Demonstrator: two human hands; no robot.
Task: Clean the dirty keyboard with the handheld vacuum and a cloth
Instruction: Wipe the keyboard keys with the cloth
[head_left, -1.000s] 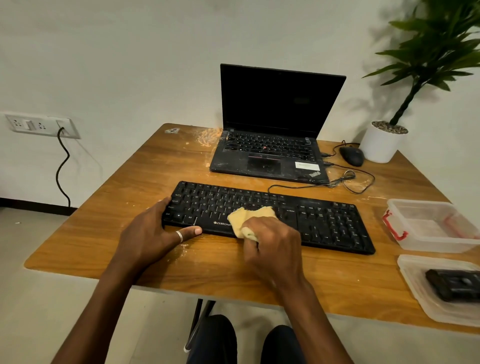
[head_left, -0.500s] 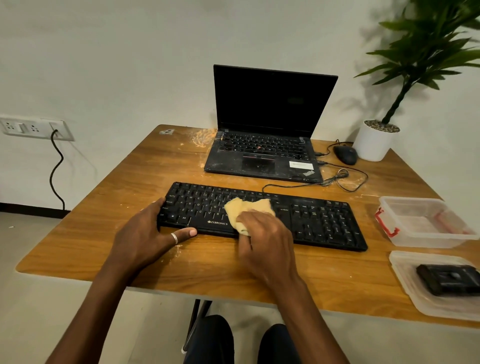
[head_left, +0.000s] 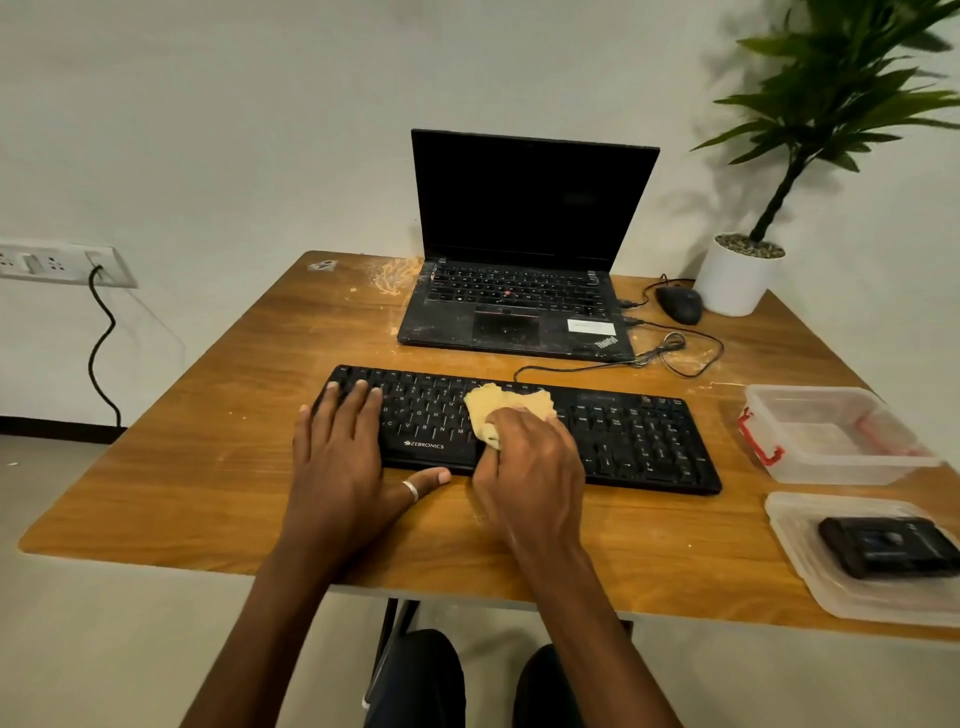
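Since the earlier frames the left hand (head_left: 343, 457) has shifted from the keyboard's left end onto its left keys, and the cloth (head_left: 511, 402) sits a little farther right. That black keyboard (head_left: 634, 441) lies across the middle of the wooden worktop (head_left: 208, 467), near its front edge. The right hand (head_left: 530, 462) grips the crumpled yellow cloth with curled fingers and presses it onto the middle keys; the keys beneath hand and cloth are hidden. The left hand lies flat and relaxed, its fingers straight over the left keys and its thumb, with a ring (head_left: 410, 491), along the front edge. Behind the keyboard stands an open, dusty laptop (head_left: 519, 291) with a dark screen, and crumbs lie just beside its left corner. A mouse (head_left: 679, 304) and a looped cable (head_left: 675, 353) lie to its right, near a white plant pot (head_left: 737, 280) whose leaves are cut off at the top. At the right edge sit a clear container (head_left: 831, 436) and a clear lid (head_left: 810, 577) holding a black device (head_left: 883, 545), too blurred to identify.
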